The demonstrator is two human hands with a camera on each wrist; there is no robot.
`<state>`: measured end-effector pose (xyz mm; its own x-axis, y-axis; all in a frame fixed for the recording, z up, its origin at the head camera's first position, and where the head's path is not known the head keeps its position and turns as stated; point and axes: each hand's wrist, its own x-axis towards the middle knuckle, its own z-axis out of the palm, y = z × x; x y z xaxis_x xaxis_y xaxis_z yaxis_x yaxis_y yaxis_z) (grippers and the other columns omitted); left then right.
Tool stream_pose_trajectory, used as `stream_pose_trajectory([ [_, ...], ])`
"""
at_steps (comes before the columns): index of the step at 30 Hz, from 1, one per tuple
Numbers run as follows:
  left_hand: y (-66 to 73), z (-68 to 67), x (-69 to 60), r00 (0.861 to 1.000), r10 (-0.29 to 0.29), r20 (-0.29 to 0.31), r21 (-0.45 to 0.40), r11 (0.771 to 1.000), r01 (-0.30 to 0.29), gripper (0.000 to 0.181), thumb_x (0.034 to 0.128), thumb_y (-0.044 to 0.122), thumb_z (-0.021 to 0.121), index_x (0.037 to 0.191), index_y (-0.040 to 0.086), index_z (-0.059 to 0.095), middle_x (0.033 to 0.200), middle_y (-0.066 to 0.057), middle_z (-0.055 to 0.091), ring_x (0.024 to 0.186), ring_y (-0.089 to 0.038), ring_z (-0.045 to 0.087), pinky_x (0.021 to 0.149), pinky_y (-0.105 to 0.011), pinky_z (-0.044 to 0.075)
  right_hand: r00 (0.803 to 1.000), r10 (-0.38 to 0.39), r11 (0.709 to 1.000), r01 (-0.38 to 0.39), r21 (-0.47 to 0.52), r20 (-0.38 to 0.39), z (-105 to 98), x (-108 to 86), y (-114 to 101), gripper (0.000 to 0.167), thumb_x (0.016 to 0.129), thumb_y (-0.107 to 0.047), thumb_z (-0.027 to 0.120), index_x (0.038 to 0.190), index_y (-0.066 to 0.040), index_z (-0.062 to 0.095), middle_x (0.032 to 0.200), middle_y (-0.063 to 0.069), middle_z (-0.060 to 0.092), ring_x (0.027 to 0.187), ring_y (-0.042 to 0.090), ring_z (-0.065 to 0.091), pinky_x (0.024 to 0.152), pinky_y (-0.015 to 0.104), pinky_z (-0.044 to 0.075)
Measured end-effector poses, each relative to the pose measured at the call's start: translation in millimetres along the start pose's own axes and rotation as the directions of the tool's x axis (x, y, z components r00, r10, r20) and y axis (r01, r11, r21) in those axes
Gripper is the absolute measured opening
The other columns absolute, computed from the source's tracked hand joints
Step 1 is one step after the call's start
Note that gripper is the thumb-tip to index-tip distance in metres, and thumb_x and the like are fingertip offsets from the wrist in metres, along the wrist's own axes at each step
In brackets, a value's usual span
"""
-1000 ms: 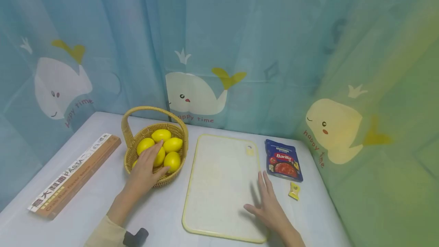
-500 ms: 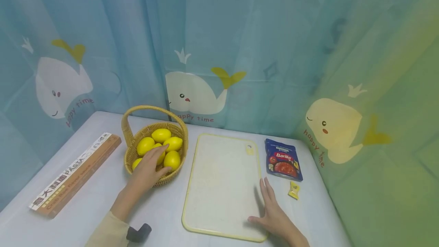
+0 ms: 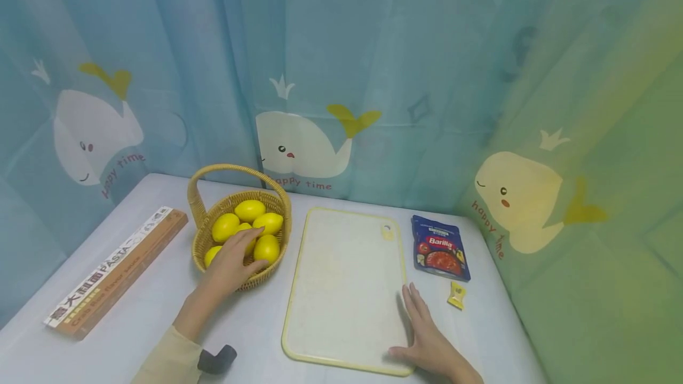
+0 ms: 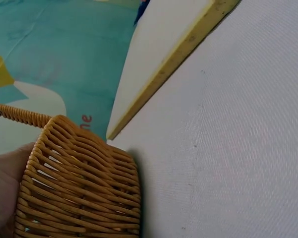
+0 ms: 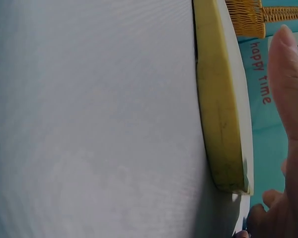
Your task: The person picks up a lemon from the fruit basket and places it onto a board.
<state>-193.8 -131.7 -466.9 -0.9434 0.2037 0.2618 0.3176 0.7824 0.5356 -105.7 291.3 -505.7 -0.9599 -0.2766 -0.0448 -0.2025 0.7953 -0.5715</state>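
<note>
My left hand (image 3: 229, 265) lies over the near side of a wicker basket (image 4: 84, 183), its fingers reaching across the yellow lemons (image 3: 250, 211) and the thumb spread to the right. The fingers look loosely bent; their undersides are hidden, and part of that hand appears beside the basket rim in the left wrist view. My right hand (image 3: 427, 336), fingers straight and thumb apart, is at the lower right edge of a white cutting board (image 3: 347, 283) with a yellow border. Whether it touches the board cannot be told. Nothing shows in its grasp.
A long pasta box (image 3: 114, 277) lies left of the basket. Right of the board are a blue Barilla sauce pouch (image 3: 440, 248) and a small yellow packet (image 3: 456, 295). A whale-print curtain (image 3: 341, 76) stands behind the white table. The basket's tall handle (image 3: 235, 166) arches over the lemons.
My left hand has drawn back slightly over the lemons, uncovering more of them. My right hand has shifted a little down and to the right along the board's edge.
</note>
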Motion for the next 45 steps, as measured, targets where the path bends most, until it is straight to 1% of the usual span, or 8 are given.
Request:
stream_pose_trajectory([
  [7,3.2,0.7,1.5,0.999,-0.008,0.036,-0.008,1.000,0.008,0.061,0.0838,0.029,0.072,0.137,0.011,0.048,0.137,-0.010,0.052,0.127,-0.031,0.047,0.105,-0.050,0.042,0.999,-0.030,1.000,0.030,0.006,0.029,-2,-3.4,-1,0.126,0.063,-0.050,0.082,0.151,0.001,0.006,0.154,0.031,0.001,0.137,0.057,0.007,0.105,0.071,0.017],
  [14,4.3,0.8,1.1,0.999,-0.010,0.039,-0.002,1.000,0.010,0.060,0.0824,0.024,0.074,0.135,0.009,0.051,0.135,-0.010,0.054,0.125,-0.030,0.049,0.104,-0.048,0.043,0.996,-0.007,1.000,0.008,-0.008,0.085,-4,-4.6,-1,0.126,0.065,-0.050,0.080,0.151,0.001,0.005,0.155,0.031,-0.001,0.138,0.056,0.005,0.107,0.069,0.015],
  [22,3.7,2.2,2.6,0.997,-0.018,0.078,-0.012,1.000,0.019,0.059,0.0808,0.020,0.075,0.134,0.008,0.052,0.136,-0.012,0.053,0.125,-0.033,0.049,0.104,-0.050,0.043,0.996,-0.053,0.998,0.055,-0.018,0.069,-3,-7.7,2,0.125,0.064,-0.049,0.081,0.150,0.004,0.008,0.153,0.034,0.002,0.137,0.057,0.009,0.106,0.070,0.017],
  [31,4.1,3.5,7.9,0.994,-0.021,0.111,-0.011,1.000,0.022,0.059,0.0807,0.015,0.075,0.135,0.008,0.052,0.138,-0.013,0.051,0.128,-0.034,0.047,0.107,-0.050,0.040,0.993,-0.115,0.992,0.114,-0.058,0.001,0,-10.0,8,0.125,0.060,-0.050,0.083,0.149,0.006,0.015,0.151,0.036,0.011,0.134,0.059,0.017,0.103,0.072,0.022],
  [35,5.8,3.2,9.5,0.992,-0.022,0.124,-0.016,1.000,0.024,0.059,0.0804,0.014,0.075,0.135,0.008,0.052,0.139,-0.014,0.051,0.128,-0.034,0.046,0.107,-0.050,0.040,0.995,-0.095,0.994,0.096,-0.049,0.022,0,-9.7,8,0.125,0.060,-0.051,0.083,0.149,0.004,0.015,0.152,0.035,0.009,0.134,0.059,0.017,0.104,0.072,0.019],
  [40,7.1,2.1,10.6,0.989,-0.025,0.143,-0.006,1.000,0.027,0.060,0.0803,0.013,0.075,0.136,0.008,0.051,0.139,-0.015,0.050,0.129,-0.035,0.045,0.107,-0.051,0.040,0.996,-0.073,0.997,0.075,-0.035,0.060,-1,-8.3,7,0.124,0.060,-0.052,0.082,0.151,0.000,0.014,0.153,0.034,0.008,0.136,0.058,0.015,0.108,0.068,0.013],
  [42,7.4,1.9,11.4,0.988,-0.025,0.149,0.002,1.000,0.025,0.060,0.0805,0.013,0.075,0.136,0.008,0.051,0.140,-0.015,0.049,0.129,-0.036,0.045,0.107,-0.051,0.039,0.995,-0.089,0.996,0.090,-0.027,0.052,-1,-8.6,9,0.123,0.060,-0.051,0.082,0.151,-0.001,0.015,0.153,0.034,0.008,0.135,0.058,0.015,0.118,0.050,0.005],
  [45,7.9,2.4,13.1,0.987,-0.026,0.161,0.005,1.000,0.025,0.059,0.0807,0.012,0.074,0.135,0.008,0.051,0.140,-0.015,0.049,0.130,-0.036,0.045,0.107,-0.051,0.039,0.993,-0.112,0.993,0.114,-0.026,0.044,-1,-9.1,13,0.123,0.060,-0.050,0.082,0.151,0.000,0.015,0.152,0.034,0.008,0.134,0.059,0.015,0.118,0.051,0.008],
])
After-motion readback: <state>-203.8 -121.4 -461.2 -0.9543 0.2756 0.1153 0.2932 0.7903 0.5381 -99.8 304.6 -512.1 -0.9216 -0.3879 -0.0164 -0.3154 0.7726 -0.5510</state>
